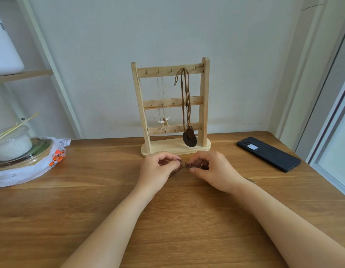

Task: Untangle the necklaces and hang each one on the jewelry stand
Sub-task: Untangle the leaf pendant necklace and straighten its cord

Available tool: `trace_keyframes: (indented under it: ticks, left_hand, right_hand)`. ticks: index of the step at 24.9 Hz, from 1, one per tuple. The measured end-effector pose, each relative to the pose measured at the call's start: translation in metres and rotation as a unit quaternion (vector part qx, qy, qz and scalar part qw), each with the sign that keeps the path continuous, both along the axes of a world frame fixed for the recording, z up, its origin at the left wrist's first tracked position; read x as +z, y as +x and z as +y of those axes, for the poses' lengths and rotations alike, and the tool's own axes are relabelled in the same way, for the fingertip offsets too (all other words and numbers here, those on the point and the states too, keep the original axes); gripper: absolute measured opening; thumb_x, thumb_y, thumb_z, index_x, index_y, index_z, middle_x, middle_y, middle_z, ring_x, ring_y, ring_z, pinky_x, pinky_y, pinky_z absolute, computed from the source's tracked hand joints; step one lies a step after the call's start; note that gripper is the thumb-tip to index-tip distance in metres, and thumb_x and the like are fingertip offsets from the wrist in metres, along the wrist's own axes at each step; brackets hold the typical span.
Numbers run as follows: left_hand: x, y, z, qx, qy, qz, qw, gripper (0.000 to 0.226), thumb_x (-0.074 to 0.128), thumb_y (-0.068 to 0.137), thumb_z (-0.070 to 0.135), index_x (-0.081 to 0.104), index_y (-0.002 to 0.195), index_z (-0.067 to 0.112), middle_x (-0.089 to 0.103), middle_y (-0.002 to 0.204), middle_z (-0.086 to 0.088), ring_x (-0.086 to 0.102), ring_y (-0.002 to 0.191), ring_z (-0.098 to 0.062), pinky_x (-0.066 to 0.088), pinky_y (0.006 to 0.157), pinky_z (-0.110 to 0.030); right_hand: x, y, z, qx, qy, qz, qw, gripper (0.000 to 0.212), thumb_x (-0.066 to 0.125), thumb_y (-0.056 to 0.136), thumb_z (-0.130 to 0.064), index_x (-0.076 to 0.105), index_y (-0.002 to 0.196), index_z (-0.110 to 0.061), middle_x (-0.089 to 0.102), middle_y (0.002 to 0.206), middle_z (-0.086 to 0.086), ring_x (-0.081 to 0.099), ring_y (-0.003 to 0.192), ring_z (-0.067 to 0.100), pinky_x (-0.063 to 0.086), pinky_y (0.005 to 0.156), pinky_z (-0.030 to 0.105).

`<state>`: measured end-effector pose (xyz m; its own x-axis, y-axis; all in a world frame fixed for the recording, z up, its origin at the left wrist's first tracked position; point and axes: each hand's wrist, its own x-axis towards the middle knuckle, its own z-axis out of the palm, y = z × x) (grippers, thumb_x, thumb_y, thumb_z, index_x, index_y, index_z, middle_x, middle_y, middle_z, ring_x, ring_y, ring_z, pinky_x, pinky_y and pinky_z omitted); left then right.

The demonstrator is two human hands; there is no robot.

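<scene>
Necklace (191,165), brown, is pinched by left hand (158,168) and right hand (214,170) at frame centre, just below the stand (205,93); phone (268,153) lies near the bench's (90,200) right edge.

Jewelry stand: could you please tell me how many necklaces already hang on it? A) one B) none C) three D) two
D: a thin pale necklace and a brown cord necklace with a dark disc hang from the top bar of the jewelry stand; a third necklace is pinched between the left hand and right hand.
</scene>
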<state>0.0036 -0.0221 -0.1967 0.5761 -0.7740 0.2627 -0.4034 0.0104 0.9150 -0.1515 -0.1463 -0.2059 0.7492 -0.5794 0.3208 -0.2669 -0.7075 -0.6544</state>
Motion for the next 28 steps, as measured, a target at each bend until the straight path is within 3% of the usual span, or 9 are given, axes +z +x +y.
trace_keyframes:
  ticks: [5,8,10,13,15,18,21,24,28]
  left_hand:
    - [-0.002,0.003,-0.002,-0.012,0.051,-0.041,0.998,0.015,0.066,0.079,0.01,0.064,0.065,0.014,0.068,0.098,0.002,0.058,0.1,-0.014,0.043,0.082,-0.033]
    - [0.005,-0.001,-0.001,-0.088,0.059,0.042,0.993,0.013,0.056,0.067,0.02,0.058,0.054,0.02,0.068,0.108,-0.005,0.058,0.103,-0.017,0.037,0.081,-0.031]
    - [0.009,-0.002,0.002,-0.101,0.006,0.114,0.988,0.012,0.049,0.06,0.019,0.054,0.052,0.026,0.071,0.11,-0.003,0.06,0.106,-0.011,0.038,0.085,-0.028]
    - [0.013,0.009,0.006,-0.023,-0.134,0.279,0.95,0.013,0.046,0.066,0.013,0.056,0.061,0.02,0.073,0.094,0.004,0.058,0.103,-0.013,0.037,0.088,-0.03]
    - [0.013,0.019,0.005,0.059,-0.162,0.338,0.925,0.026,0.048,0.074,0.012,0.063,0.057,0.025,0.069,0.091,0.005,0.053,0.099,-0.016,0.036,0.085,-0.033]
    - [0.011,0.023,0.002,0.167,-0.109,0.3,0.933,0.016,0.057,0.085,0.013,0.067,0.075,0.022,0.066,0.1,0.002,0.055,0.097,-0.014,0.038,0.09,-0.034]
    - [0.011,0.019,0.004,0.176,-0.118,0.237,0.948,0.01,0.059,0.09,0.01,0.067,0.095,0.013,0.065,0.097,0.007,0.056,0.095,-0.01,0.04,0.079,-0.025]
    - [0.012,0.013,0.004,0.107,-0.083,0.148,0.98,0.013,0.061,0.094,0.014,0.073,0.098,0.015,0.07,0.098,0.009,0.059,0.093,0.003,0.039,0.074,-0.017]
    - [0.005,0.004,0.001,-0.051,-0.03,0.029,0.998,0.02,0.058,0.1,0.023,0.077,0.104,0.022,0.075,0.102,0.017,0.064,0.1,0.01,0.044,0.08,-0.004]
  right_hand:
    - [-0.001,0.001,-0.001,0.008,0.008,-0.009,1.0,0.013,0.072,0.092,-0.029,0.073,0.105,-0.028,0.067,0.085,-0.012,0.059,0.078,-0.003,0.042,0.068,0.012]
    - [0.0,0.001,-0.003,-0.014,-0.001,-0.027,1.0,0.012,0.071,0.093,-0.027,0.074,0.104,-0.028,0.067,0.082,-0.007,0.057,0.074,0.003,0.041,0.066,0.012]
    - [0.001,0.0,-0.005,-0.028,0.005,-0.041,0.999,0.01,0.069,0.094,-0.023,0.074,0.103,-0.026,0.067,0.078,0.002,0.056,0.07,0.008,0.042,0.064,0.011]
    - [0.001,-0.003,-0.011,-0.061,0.032,-0.062,0.996,0.008,0.068,0.095,-0.022,0.073,0.102,-0.023,0.066,0.08,0.006,0.057,0.073,0.012,0.042,0.066,0.013]
    - [0.0,-0.003,-0.013,-0.064,0.038,-0.052,0.996,0.009,0.068,0.095,-0.023,0.073,0.103,-0.023,0.067,0.084,-0.001,0.06,0.081,0.011,0.044,0.071,0.019]
    - [-0.003,-0.001,-0.013,-0.056,0.028,-0.041,0.997,0.011,0.068,0.095,-0.025,0.073,0.105,-0.023,0.07,0.09,-0.007,0.062,0.087,0.009,0.045,0.074,0.02]
    - [-0.002,-0.002,-0.012,-0.046,0.024,-0.041,0.998,0.012,0.068,0.095,-0.026,0.073,0.106,-0.024,0.071,0.092,-0.008,0.062,0.087,0.007,0.046,0.075,0.02]
    - [0.002,-0.003,-0.008,-0.024,0.011,-0.036,0.999,0.014,0.069,0.094,-0.026,0.073,0.108,-0.025,0.072,0.095,-0.011,0.063,0.091,0.003,0.049,0.079,0.018]
    - [0.004,-0.003,-0.004,0.004,0.008,-0.047,0.999,0.012,0.072,0.093,-0.025,0.075,0.104,-0.026,0.071,0.086,-0.014,0.062,0.081,-0.003,0.044,0.071,0.012]
